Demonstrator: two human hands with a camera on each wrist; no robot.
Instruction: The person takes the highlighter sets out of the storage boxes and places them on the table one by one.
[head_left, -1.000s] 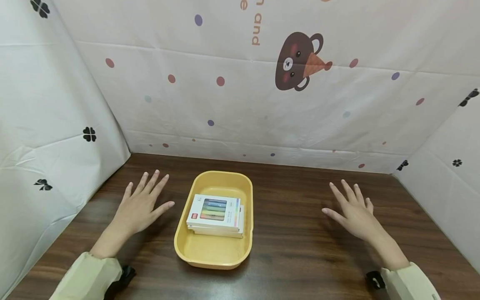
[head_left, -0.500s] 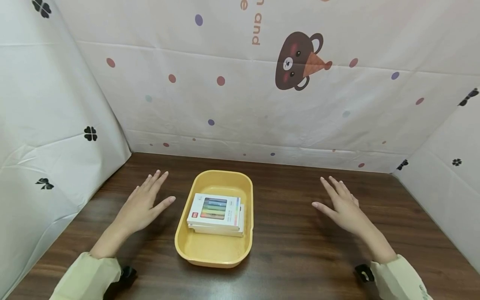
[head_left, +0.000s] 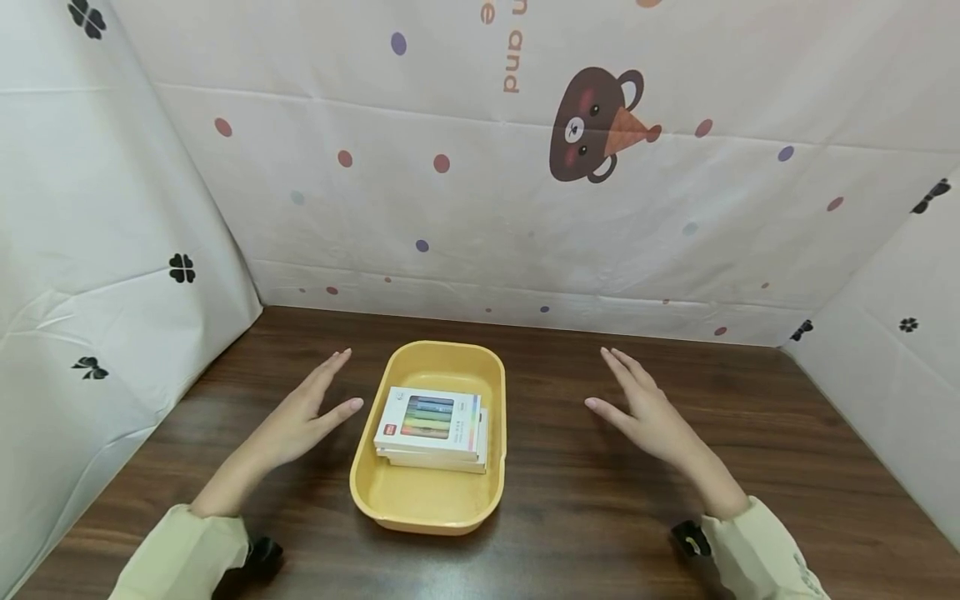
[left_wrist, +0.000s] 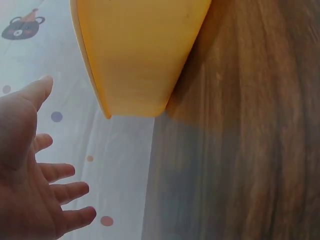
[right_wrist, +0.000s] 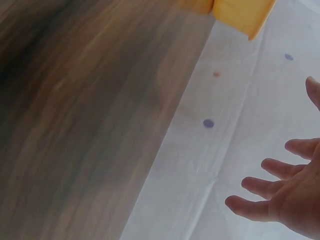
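A yellow plastic bin (head_left: pixel 427 504) stands on the dark wooden table, left of the middle in the head view. Inside it lies a small stack of white boxes; the top box (head_left: pixel 461 417) has a window showing colored sticks, perhaps crayons or pens. Left of the bin is my left hand (head_left: pixel 296 425), fingers extended and thumb apart, touching nothing. My right hand (head_left: pixel 645 417) hovers farther off on the bin's right side, its fingers straight and holding nothing. The left wrist view shows the bin's outer wall (left_wrist: pixel 135 55) beside my left hand (left_wrist: pixel 30 175).
A white printed cloth (head_left: pixel 337 200) with dots and a bear hangs behind the table (head_left: pixel 570 517) and along both sides. Dark bands (head_left: pixel 690 540) sit at the wrists by the pale sleeves.
My right hand has moved left toward the bin. The left hand has turned more edge-on and shifted slightly right. The bin and the boxes have stayed in place.
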